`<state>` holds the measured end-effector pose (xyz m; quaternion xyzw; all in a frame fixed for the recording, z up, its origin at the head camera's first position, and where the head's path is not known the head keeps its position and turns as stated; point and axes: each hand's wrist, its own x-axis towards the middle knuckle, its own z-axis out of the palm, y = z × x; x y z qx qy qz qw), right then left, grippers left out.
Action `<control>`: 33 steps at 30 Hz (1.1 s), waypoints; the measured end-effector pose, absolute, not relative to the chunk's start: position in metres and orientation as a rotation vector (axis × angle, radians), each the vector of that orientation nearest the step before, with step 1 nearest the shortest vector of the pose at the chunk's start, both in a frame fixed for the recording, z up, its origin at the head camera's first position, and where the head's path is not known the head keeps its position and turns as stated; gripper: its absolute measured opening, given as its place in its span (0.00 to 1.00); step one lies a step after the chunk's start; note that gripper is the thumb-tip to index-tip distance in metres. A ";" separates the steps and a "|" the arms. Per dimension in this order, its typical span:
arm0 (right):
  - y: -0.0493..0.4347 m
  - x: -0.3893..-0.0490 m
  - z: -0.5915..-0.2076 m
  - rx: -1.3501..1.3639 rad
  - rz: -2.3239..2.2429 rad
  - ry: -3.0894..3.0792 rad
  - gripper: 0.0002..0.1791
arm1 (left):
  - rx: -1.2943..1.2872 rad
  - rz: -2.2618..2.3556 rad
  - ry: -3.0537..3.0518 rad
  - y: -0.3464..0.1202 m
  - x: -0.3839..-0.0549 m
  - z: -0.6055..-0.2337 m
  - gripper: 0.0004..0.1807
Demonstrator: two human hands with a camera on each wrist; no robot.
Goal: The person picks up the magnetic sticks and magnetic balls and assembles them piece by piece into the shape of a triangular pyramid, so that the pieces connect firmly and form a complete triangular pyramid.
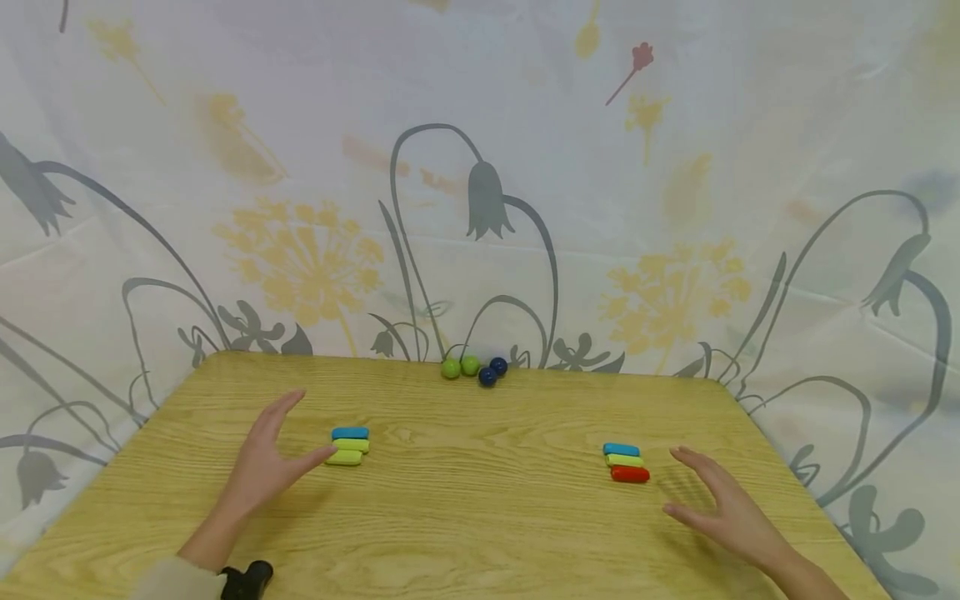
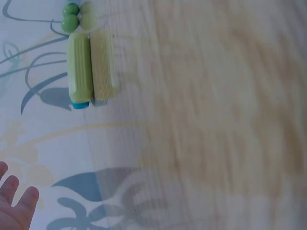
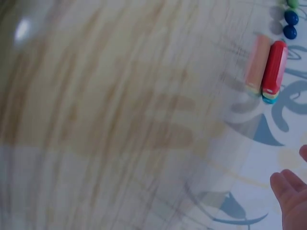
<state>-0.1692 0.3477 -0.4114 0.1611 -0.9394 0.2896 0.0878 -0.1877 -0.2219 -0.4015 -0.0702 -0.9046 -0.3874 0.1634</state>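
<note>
My left hand (image 1: 258,473) hovers at the left of the table, fingers spread and holding nothing. Just right of its thumb lies a row of short rounded sticks: a blue stick (image 1: 350,432) at the back, then a yellow-green stick (image 1: 352,446) and a nearer yellow-green stick (image 1: 343,457). At the right, my right hand (image 1: 726,510) is likewise spread and holds nothing. Left of its fingertips lie another blue stick (image 1: 622,450), a yellow-green stick (image 1: 625,460) and a red stick (image 1: 631,474). Both wrist views show fingers apart from the sticks.
Two green balls (image 1: 461,367) and two dark blue balls (image 1: 492,372) sit together at the back edge of the wooden table (image 1: 480,517). A flower-patterned cloth (image 1: 337,125) hangs behind. A black strap-like object (image 1: 247,581) is at my left wrist.
</note>
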 end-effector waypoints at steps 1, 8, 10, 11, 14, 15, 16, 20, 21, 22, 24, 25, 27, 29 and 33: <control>0.347 -0.169 -0.411 0.485 0.861 -2.796 0.39 | -0.209 -1.112 -2.571 -0.220 -0.189 -0.402 0.49; 0.343 -0.170 -0.414 0.565 0.835 -2.757 0.37 | -0.238 -1.144 -2.532 -0.209 -0.196 -0.405 0.46; 0.341 -0.170 -0.415 0.585 0.819 -2.740 0.36 | -0.236 -1.162 -2.532 -0.205 -0.197 -0.404 0.46; 0.340 -0.171 -0.415 0.591 0.805 -2.735 0.35 | -0.233 -1.171 -2.533 -0.203 -0.198 -0.403 0.46; 0.337 -0.171 -0.415 0.597 0.782 -2.732 0.34 | -0.231 -1.204 -2.523 -0.198 -0.200 -0.402 0.46; 0.336 -0.172 -0.415 0.597 0.783 -2.736 0.34 | -0.231 -1.215 -2.519 -0.196 -0.201 -0.401 0.46; 0.335 -0.172 -0.415 0.598 0.789 -2.738 0.34 | -0.235 -1.224 -2.514 -0.194 -0.202 -0.401 0.46; 0.333 -0.175 -0.415 0.603 0.807 -2.747 0.33 | -0.247 -1.287 -2.486 -0.186 -0.206 -0.400 0.44; 0.333 -0.175 -0.415 0.603 0.807 -2.747 0.33 | -0.246 -1.299 -2.484 -0.184 -0.207 -0.400 0.44; 0.332 -0.176 -0.416 0.603 0.808 -2.747 0.32 | -0.247 -1.312 -2.479 -0.182 -0.208 -0.401 0.44; 0.332 -0.177 -0.417 0.606 0.818 -2.755 0.32 | -0.246 -1.347 -2.473 -0.178 -0.210 -0.401 0.44; 0.331 -0.177 -0.418 0.608 0.826 -2.760 0.32 | -0.243 -1.357 -2.474 -0.176 -0.211 -0.402 0.44; 0.331 -0.177 -0.419 0.603 0.834 -2.768 0.32 | -0.246 -1.377 -2.468 -0.172 -0.213 -0.403 0.44; 0.330 -0.177 -0.419 0.607 0.841 -2.774 0.32 | -0.251 -1.400 -2.459 -0.168 -0.214 -0.404 0.44; 0.328 -0.178 -0.419 0.623 0.822 -2.769 0.31 | -0.245 -1.428 -2.446 -0.162 -0.217 -0.406 0.44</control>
